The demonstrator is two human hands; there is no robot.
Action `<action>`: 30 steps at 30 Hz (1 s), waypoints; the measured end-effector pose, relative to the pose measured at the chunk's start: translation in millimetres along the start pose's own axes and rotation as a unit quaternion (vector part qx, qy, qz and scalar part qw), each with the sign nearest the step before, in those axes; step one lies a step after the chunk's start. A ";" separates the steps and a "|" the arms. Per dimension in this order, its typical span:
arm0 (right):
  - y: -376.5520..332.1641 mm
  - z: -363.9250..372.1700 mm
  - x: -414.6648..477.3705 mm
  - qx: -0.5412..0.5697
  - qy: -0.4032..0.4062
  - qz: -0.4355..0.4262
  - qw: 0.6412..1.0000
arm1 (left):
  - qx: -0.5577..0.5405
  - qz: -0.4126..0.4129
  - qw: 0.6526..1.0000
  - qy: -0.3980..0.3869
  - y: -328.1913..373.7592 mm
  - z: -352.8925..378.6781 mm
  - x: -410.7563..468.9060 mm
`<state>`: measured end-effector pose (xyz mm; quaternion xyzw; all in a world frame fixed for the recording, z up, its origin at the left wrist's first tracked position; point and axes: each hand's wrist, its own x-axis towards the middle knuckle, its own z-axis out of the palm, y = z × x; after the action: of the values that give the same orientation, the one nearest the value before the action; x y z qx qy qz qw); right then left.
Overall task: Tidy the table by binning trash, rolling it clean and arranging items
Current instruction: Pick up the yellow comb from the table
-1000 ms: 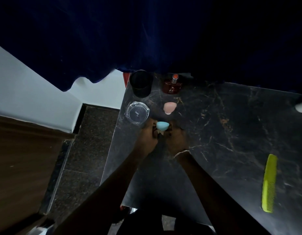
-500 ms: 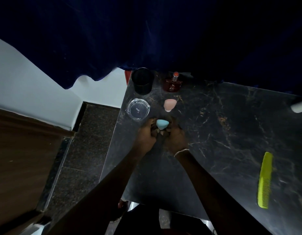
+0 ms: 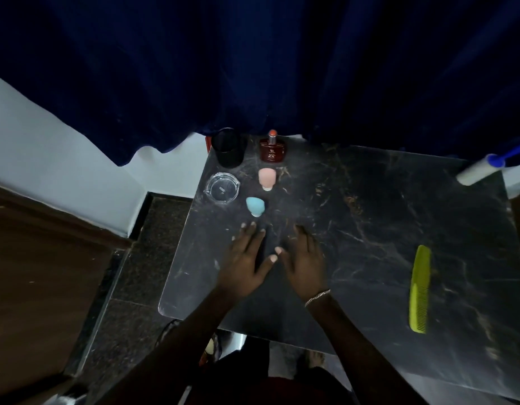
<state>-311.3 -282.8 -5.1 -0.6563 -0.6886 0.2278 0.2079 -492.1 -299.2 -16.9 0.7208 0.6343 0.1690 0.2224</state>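
A blue makeup sponge (image 3: 255,206) stands alone on the dark marble table (image 3: 370,217), just beyond my fingertips. A pink sponge (image 3: 266,178) stands behind it, then a brown perfume bottle (image 3: 272,149) at the back edge. To their left are a clear glass ashtray (image 3: 222,188) and a black cup (image 3: 229,147). My left hand (image 3: 245,258) and my right hand (image 3: 304,258) hover side by side over the table, fingers spread, holding nothing.
A green comb (image 3: 419,289) lies near the table's right side. A white lint roller with a blue handle (image 3: 481,169) rests at the back right corner. A dark blue curtain (image 3: 253,68) hangs behind the table. Floor drops off to the left.
Both hands let go of the blue sponge and drew back toward me with fingers spread. The sponge now stands by itself on the table.
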 end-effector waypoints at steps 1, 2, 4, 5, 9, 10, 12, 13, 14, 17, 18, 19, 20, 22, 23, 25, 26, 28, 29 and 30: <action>5.2 -7.5 -8.9 -0.008 0.000 0.002 1.000 | 0.012 0.013 1.000 -0.006 8.8 4.0 -4.8; 10.4 -16.0 -17.9 -0.011 -0.001 0.006 1.000 | 0.019 0.022 0.999 -0.013 18.1 8.6 -8.3; 21.3 -32.3 -33.9 -0.019 0.002 0.007 1.000 | 0.028 0.034 0.999 -0.021 36.3 17.7 -13.4; 27.6 -41.4 -41.6 -0.028 0.009 0.004 1.000 | 0.031 0.043 0.998 -0.024 46.8 22.4 -15.6; 55.4 -79.5 -70.6 -0.065 0.022 0.007 0.998 | 0.056 0.077 0.995 -0.031 92.4 42.1 -24.2; 63.1 -88.4 -77.1 -0.074 0.026 0.011 0.997 | 0.059 0.085 0.994 -0.034 103.1 47.2 -25.5; 79.5 -105.1 -88.1 -0.082 0.034 0.025 0.996 | 0.066 0.098 0.992 -0.043 123.9 57.8 -26.4; 87.3 -111.5 -91.7 -0.081 0.041 0.030 0.995 | 0.068 0.102 0.991 -0.047 132.4 63.1 -25.8; 96.2 -118.2 -96.6 -0.080 0.050 0.034 0.995 | 0.067 0.105 0.991 -0.052 142.3 69.4 -25.6; 121.9 -135.8 -109.1 -0.073 0.087 0.051 0.992 | 0.058 0.112 0.990 -0.061 171.0 88.8 -24.1; 129.2 -139.9 -112.2 -0.057 0.098 0.064 0.991 | 0.055 0.112 0.990 -0.064 179.8 93.9 -23.3; 138.0 -144.2 -116.0 -0.035 0.108 0.081 0.990 | 0.050 0.112 0.990 -0.067 190.1 99.6 -22.4; 146.7 -147.8 -118.9 -0.013 0.117 0.101 0.988 | 0.039 0.109 0.991 -0.070 200.6 105.1 -21.7; 165.3 -154.5 -121.1 0.017 0.128 0.144 0.981 | -0.002 0.091 0.993 -0.073 222.0 115.8 -19.3; 173.6 -156.8 -119.9 0.026 0.132 0.162 0.978 | -0.027 0.075 0.994 -0.073 231.8 120.7 -17.8; 191.6 -161.3 -116.0 0.036 0.128 0.195 0.972 | -0.078 0.037 0.993 -0.083 252.2 133.5 -12.9; 200.2 -162.8 -112.7 0.038 0.119 0.211 0.969 | -0.103 0.018 0.990 -0.092 261.6 140.8 -9.1; 213.8 -164.2 -104.8 0.039 0.089 0.241 0.966 | -0.153 -0.023 0.981 -0.114 278.6 153.6 -0.9; 219.9 -163.9 -100.8 0.040 0.073 0.252 0.964 | -0.180 -0.049 0.974 -0.129 287.2 160.2 2.8; 224.7 -163.1 -97.4 0.041 0.057 0.262 0.962 | -0.201 -0.075 0.966 -0.142 295.1 166.6 5.4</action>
<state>-29.0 -365.6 -3.6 -0.8168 -0.4696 0.2641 0.2065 -156.1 -339.9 0.2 0.6280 0.6017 0.1720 0.4626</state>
